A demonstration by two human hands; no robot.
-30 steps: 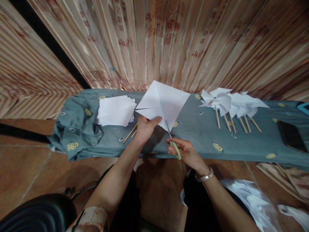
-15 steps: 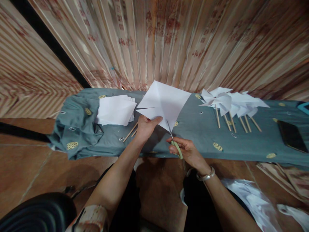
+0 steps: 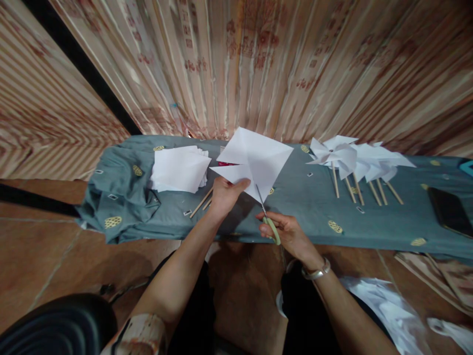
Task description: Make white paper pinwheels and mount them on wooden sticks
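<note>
Paper sheet (image 3: 263, 157) – pinched by the nearly closed left hand (image 3: 224, 196), above the cloth-covered bench (image 3: 299, 212) – has the scissors (image 3: 272, 230), gripped in the curled right hand (image 3: 286, 230), at its near corner, blade opening hard to judge, with a paper stack (image 3: 181, 170) to its left and pinwheels (image 3: 337, 154) to its right.

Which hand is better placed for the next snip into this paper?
Probably your right hand: it holds the green-handled scissors at the near corner of the white sheet. Your left hand is holding that sheet.
</note>
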